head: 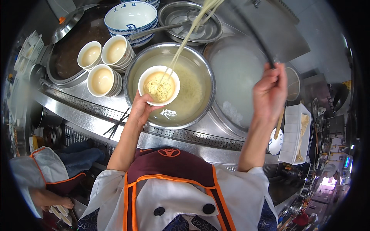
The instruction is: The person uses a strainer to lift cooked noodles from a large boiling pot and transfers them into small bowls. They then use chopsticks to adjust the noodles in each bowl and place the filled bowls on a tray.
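My left hand (140,108) grips the rim and side of a white bowl (141,83) over a steel basin (212,89) of cloudy water. Pale noodles (159,88) lie in that bowl, in light-coloured liquid. Long noodle strands (185,43) stretch from it up past the top edge of the picture. More noodles (189,86) sit in the basin's water. My right hand (270,89), raised over the pot at the right, holds long dark chopsticks (254,33), blurred. Their far tips are not clearly seen.
Stacked white bowls (100,80) with pale liquid in the top ones stand left of the basin. Behind are blue-patterned bowls (131,18) and a steel bowl with a ladle (157,31). A steaming pot (237,75) is at right, a white bin (290,135) beyond. A co-worker (50,173) is at lower left.
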`<state>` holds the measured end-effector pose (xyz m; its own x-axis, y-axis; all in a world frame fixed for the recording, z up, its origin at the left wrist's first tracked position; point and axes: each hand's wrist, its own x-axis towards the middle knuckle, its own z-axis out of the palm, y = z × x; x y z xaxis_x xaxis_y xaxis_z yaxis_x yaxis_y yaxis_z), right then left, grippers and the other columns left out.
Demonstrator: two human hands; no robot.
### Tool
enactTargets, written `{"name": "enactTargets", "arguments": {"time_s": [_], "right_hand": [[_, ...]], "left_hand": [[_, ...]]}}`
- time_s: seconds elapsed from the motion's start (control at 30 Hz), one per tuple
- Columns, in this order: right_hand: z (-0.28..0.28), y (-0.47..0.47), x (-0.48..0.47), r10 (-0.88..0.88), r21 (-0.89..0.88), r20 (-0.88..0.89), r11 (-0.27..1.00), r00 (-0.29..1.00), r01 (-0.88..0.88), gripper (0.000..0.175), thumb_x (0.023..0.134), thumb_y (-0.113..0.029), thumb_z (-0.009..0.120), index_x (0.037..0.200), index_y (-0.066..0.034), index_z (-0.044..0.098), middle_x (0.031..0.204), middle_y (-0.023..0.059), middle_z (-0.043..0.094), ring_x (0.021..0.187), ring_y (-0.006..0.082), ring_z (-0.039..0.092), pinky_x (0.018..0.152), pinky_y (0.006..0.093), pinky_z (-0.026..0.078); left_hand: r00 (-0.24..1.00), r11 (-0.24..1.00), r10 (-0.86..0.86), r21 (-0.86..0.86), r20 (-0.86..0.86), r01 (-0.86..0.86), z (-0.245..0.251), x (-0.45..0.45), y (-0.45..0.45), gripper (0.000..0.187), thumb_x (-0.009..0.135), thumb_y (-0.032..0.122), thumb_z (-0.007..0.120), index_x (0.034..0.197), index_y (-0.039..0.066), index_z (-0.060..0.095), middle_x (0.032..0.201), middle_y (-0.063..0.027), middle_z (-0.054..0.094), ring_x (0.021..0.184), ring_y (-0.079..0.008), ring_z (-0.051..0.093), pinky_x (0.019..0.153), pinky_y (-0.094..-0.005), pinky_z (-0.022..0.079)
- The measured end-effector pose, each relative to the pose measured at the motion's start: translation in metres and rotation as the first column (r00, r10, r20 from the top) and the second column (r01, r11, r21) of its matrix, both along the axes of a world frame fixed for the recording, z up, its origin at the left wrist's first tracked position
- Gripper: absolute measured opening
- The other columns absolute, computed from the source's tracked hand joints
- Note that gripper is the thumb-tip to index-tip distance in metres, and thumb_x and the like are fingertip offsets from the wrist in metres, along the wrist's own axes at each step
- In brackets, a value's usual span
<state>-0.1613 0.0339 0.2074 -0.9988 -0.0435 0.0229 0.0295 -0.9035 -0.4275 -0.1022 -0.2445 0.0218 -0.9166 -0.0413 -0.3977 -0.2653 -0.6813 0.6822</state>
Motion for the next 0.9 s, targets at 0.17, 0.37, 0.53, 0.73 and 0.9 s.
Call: {"name": "enactTargets", "arguments": {"time_s": [0.17,0.37,0.53,0.73,0.9], "right_hand": [[0.036,0.021,-0.02,0.005,-0.022,-0.201,1.0,0.979,-0.01,0.018,0.091,-0.012,0.049,0.091,0.0045,0.055,0.082,0.0192,0.06,0.074,0.0183,0.063,0.065,0.0216,0.058],[-0.066,0.014,-0.017,-0.478,0.407,-0.082,0.785,0.874,0.468,0.021,0.091,-0.015,0.051,0.093,0.0038,0.058,0.086,0.0125,0.062,0.076,0.018,0.063,0.071,0.0271,0.055],[-0.152,0.001,0.031,-0.02,0.945,-0.115,0.306,0.993,0.116,0.021,0.088,-0.014,0.057,0.09,0.0067,0.061,0.092,0.0131,0.06,0.077,0.0176,0.063,0.071,0.0277,0.053],[-0.172,-0.063,0.047,-0.002,0.748,0.083,0.66,0.997,-0.061,0.024,0.09,-0.014,0.054,0.095,0.0092,0.057,0.096,0.0166,0.057,0.078,0.025,0.064,0.07,0.0308,0.054],[-0.179,-0.059,0.022,-0.356,0.724,0.115,0.669,0.927,0.167,0.028,0.091,-0.018,0.053,0.098,0.0089,0.055,0.087,0.0151,0.061,0.071,0.0236,0.065,0.068,0.0288,0.053]], "left_hand": [[0.998,0.997,0.047,-0.059,0.047,-0.044,-0.008,0.009,-0.012,0.067,0.065,-0.004,0.044,0.129,0.006,0.028,0.122,-0.0185,0.044,0.104,-0.0333,0.055,0.074,-0.0455,0.057],[0.99,0.967,0.129,-0.227,0.059,-0.112,0.006,0.023,-0.028,0.062,0.068,-0.002,0.045,0.128,0.006,0.031,0.117,-0.0177,0.048,0.096,-0.0309,0.06,0.067,-0.0409,0.059],[0.975,0.931,0.207,-0.322,0.084,-0.17,0.011,0.031,-0.042,0.062,0.07,0.001,0.047,0.129,0.005,0.03,0.113,-0.018,0.051,0.091,-0.0293,0.061,0.06,-0.0366,0.059],[0.975,0.939,0.206,-0.297,0.083,-0.173,0.012,0.033,-0.037,0.061,0.07,-0.001,0.046,0.128,0.004,0.03,0.112,-0.0202,0.051,0.09,-0.0306,0.062,0.06,-0.0376,0.06],[0.98,0.968,0.188,-0.179,0.062,-0.174,0.009,0.049,-0.058,0.054,0.072,0.004,0.048,0.124,-0.006,0.036,0.113,-0.0215,0.052,0.097,-0.0327,0.059,0.071,-0.0439,0.057]]}}
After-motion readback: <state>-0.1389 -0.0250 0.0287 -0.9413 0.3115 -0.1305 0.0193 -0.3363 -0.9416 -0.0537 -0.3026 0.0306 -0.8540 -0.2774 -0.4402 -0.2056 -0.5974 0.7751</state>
